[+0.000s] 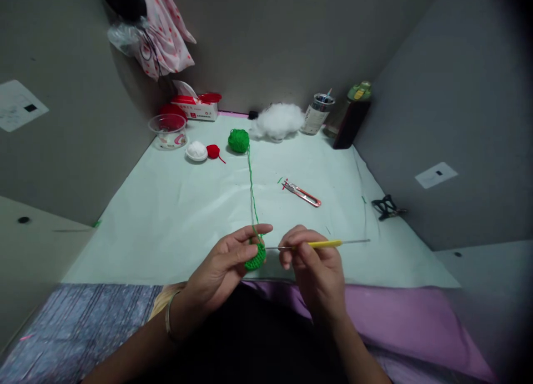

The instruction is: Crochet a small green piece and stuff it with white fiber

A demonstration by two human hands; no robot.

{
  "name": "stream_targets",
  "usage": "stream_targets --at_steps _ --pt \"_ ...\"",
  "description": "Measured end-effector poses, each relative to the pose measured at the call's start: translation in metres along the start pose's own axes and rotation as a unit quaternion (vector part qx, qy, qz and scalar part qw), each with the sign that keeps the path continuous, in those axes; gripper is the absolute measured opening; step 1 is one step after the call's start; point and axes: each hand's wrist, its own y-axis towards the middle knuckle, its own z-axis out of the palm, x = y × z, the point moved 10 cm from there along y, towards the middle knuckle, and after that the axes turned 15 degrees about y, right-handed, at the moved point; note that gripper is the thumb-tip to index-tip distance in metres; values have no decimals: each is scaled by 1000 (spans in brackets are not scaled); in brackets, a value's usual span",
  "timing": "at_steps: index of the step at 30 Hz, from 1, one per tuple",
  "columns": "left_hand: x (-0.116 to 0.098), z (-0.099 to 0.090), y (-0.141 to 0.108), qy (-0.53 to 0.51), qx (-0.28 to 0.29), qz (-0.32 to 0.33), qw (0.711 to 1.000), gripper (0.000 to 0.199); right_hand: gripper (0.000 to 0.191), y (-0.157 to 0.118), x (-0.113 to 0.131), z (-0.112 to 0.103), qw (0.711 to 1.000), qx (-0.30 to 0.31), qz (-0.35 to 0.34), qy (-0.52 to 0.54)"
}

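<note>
My left hand (229, 260) pinches a small round piece of green crochet work (255, 258) between thumb and fingers, its forefinger stretched out. A green yarn strand (251, 189) runs from that hand up to a green yarn ball (239, 141) on the table. In my right hand (314, 264) is a crochet hook with a yellow handle (325, 244), held level. Its thin metal end points left and reaches the edge of the green piece; whether it sits inside a stitch I cannot tell. The hook's other metal end sticks out to the right.
Orange thread snips (301, 193) lie beyond my right hand. Farther back are a white yarn ball (196, 151), a red yarn ball (213, 151), a clear tub (168, 133), white stuffing (278, 120), a can (317, 115) and a bottle (353, 116). A black clip (387, 207) lies right.
</note>
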Motion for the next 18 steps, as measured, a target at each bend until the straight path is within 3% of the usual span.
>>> stream_targets --at_steps 3,6,11,18 --pt "-3 3 -2 85 -6 38 996 43 15 0 3 7 997 12 -27 -65" --pt "-9 1 -3 168 -11 67 983 39 15 0 2 2 993 -7 -39 -112" --pt "-19 -4 -5 202 -12 77 976 41 11 1 -11 -14 999 -37 20 -32" --pt "-27 -5 -8 187 -33 85 978 40 18 4 -13 -7 997 -34 59 24"
